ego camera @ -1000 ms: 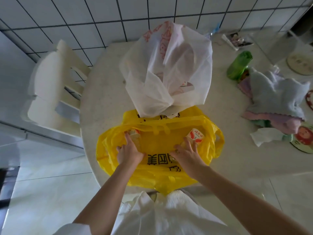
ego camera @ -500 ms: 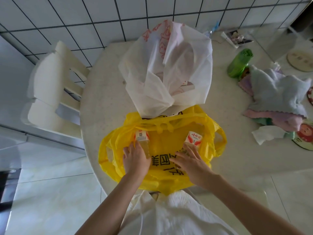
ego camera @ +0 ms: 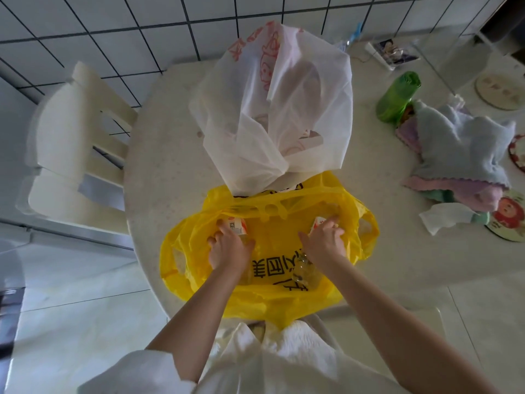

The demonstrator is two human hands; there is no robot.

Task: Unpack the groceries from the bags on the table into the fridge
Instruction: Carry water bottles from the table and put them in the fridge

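At the far left a white chair (ego camera: 71, 143) stands with its seat drawn up against the curved left edge of the round table (ego camera: 164, 155), with a narrow gap of floor showing between them. The table's near edge runs under the yellow bag (ego camera: 272, 297), whose lower fold hangs over that edge toward the person's white shirt.

The left hand (ego camera: 228, 248) is inside the open mouth of the yellow bag, fingers curled around a bottle with a white and orange label (ego camera: 235, 225); the grip looks partly closed, though the palm hides how firmly it holds. Just right of it the bag's black printed characters lie flat on the near wall. A clear bottle (ego camera: 305, 273) shows through the plastic under the right wrist. The right hand (ego camera: 324, 241) also reaches into the bag, fingers bent over a small white and red carton (ego camera: 319, 223) near the bag's right handle; whether it has actually gripped the carton I cannot tell.

Behind the yellow bag, touching its far rim, the white bag (ego camera: 272, 109) stands tall and slumped, with bare tabletop on its left side out to the table edge. To the right there is open tabletop, then a green roll (ego camera: 397, 98) lying tilted, beside a heap of folded cloths (ego camera: 460, 155). A crumpled white tissue (ego camera: 446, 216) sits near the cloths. The fridge is not in sight.
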